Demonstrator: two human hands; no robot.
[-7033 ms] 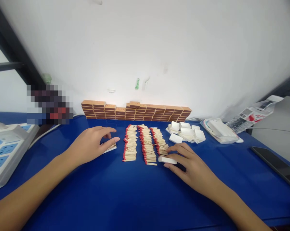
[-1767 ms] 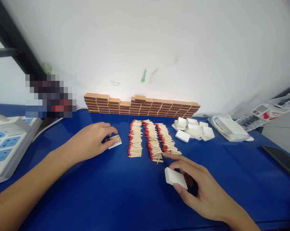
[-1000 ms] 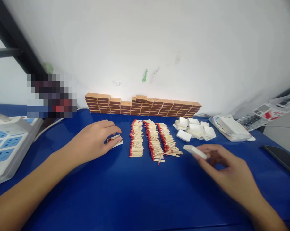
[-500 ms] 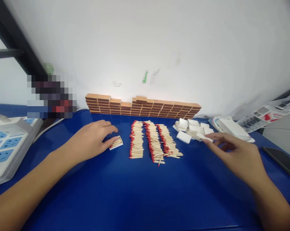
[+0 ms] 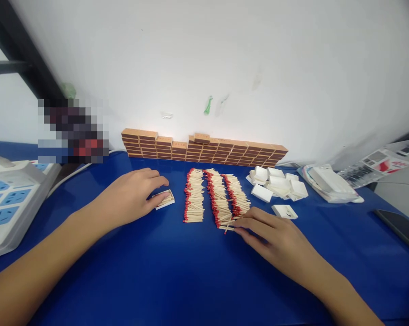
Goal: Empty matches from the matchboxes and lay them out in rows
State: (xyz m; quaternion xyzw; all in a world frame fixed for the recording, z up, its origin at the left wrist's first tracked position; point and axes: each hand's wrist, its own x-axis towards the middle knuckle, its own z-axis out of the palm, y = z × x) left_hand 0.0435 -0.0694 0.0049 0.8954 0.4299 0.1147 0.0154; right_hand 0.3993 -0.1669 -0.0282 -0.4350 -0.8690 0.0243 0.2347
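My left hand (image 5: 133, 197) lies at the left, fingers loosely curved and apart from the thumb. Its thumb rests over a small white matchbox tray (image 5: 168, 202) that has some matches in it. My right hand (image 5: 275, 237) reaches over the near end of the matches, thumb and fingertips closed round match ends there. Red-tipped matches lie in three long rows: a left row (image 5: 195, 199), a middle row (image 5: 220, 192) and a right row (image 5: 238, 194). A single white tray (image 5: 284, 211) sits just beyond my right hand.
Stacked brown matchboxes (image 5: 204, 149) line the wall behind. White trays (image 5: 279, 183) lie piled at the right, beside white packets (image 5: 330, 181). A power strip (image 5: 21, 181) stands at the left, and a dark phone (image 5: 399, 228) lies at the right edge of the blue table (image 5: 177, 280).
My right hand has left the pile of white trays and moved left to the matches. One white tray now lies apart, in front of the pile. My left hand stays by its tray.
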